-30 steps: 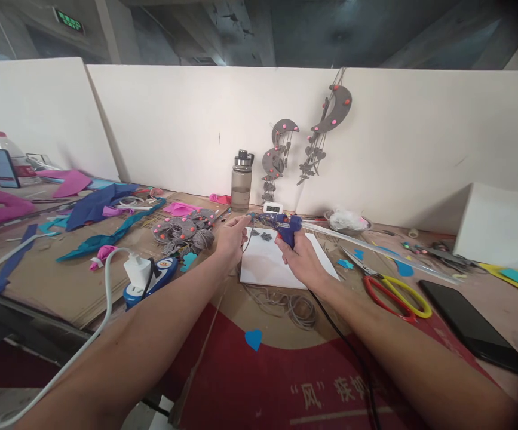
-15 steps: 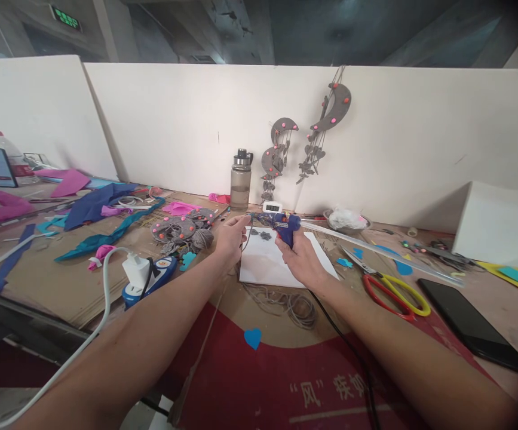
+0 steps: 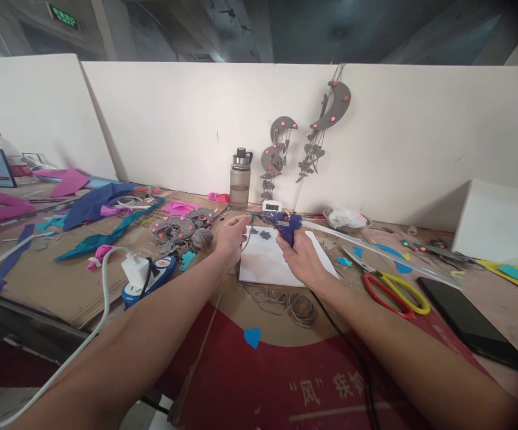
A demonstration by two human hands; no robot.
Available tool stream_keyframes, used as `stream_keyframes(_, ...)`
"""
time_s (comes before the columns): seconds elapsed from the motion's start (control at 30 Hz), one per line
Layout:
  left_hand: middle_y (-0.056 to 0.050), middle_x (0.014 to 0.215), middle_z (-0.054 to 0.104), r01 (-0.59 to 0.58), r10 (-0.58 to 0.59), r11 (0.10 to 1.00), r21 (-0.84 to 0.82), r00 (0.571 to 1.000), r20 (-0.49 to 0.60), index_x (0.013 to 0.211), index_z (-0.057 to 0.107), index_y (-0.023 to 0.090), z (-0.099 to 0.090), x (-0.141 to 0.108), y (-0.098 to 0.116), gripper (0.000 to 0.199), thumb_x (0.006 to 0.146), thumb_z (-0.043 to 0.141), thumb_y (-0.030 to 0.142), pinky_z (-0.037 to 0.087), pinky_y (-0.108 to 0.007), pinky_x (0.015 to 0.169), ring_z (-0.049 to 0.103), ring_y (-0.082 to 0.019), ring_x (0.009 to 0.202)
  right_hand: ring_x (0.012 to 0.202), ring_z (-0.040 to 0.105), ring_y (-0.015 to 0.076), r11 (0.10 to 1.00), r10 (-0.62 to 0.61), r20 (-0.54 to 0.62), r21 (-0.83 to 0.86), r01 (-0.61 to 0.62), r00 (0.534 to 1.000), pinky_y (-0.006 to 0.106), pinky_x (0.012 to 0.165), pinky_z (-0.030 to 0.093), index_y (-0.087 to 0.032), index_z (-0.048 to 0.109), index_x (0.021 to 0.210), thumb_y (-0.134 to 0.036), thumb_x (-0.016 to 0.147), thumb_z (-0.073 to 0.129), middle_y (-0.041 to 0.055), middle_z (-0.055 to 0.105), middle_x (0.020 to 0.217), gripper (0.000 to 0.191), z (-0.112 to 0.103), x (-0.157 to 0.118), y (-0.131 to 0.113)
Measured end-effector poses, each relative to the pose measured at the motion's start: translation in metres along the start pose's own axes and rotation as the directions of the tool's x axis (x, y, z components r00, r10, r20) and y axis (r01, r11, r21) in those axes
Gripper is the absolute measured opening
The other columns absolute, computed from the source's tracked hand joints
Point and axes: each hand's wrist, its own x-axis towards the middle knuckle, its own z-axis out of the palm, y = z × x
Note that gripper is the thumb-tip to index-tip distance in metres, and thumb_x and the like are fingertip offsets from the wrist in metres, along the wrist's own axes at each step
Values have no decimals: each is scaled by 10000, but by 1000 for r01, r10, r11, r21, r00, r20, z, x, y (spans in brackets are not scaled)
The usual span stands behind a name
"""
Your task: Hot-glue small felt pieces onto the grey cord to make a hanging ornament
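Two bare hands work over a cluttered bench [image 3: 509,304]. At centre is a blue glue gun [image 3: 288,222], nozzle toward 9 o'clock, a long clear stick [image 3: 375,246] behind it. The right hand [image 3: 302,257], at 5 o'clock, wraps its handle. The left hand [image 3: 232,240], at 8 o'clock, pinches thumb to fingers at the nozzle end; a grey string [image 3: 247,236] hangs there, and anything else pinched is too small to tell. Below, at 6 o'clock, white paper [image 3: 263,263] bears small grey cut-outs [image 3: 264,235].

The step appears to be dabbing glue at the string; the next move calls for a steady pinch and fingertips clear of the nozzle.

At 5 o'clock, printed cardboard [image 3: 259,391] shows “风” 疾如, partly hidden. At 10 o'clock, a green sign [image 3: 63,16] seems to read EXIT. The white timer's [image 3: 272,206] digits and the gun's label are illegible.
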Motion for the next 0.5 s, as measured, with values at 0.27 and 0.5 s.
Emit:
stream_keyframes(0.27, 37, 613, 495, 0, 0, 1000, 2, 1000, -4, 687, 608, 140, -1, 0, 0, 306, 525, 786, 330, 193, -185, 416, 363, -31, 478, 767, 588, 224, 1000, -8, 13, -1, 8, 1000, 365, 724, 455, -151, 465, 1123, -378, 869, 407, 105, 638, 914, 345, -1, -1, -1)
stream_keyframes(0.5, 42, 605, 488, 4, -4, 1000, -15, 1000, -4, 685, 607, 140, 0, 0, 1, 306, 516, 779, 327, 192, -186, 417, 355, -31, 475, 707, 568, 213, 1000, 5, 13, -7, -5, 1000, 355, 675, 452, -130, 456, 1131, -401, 872, 399, 123, 620, 922, 380, 0, 0, 0)
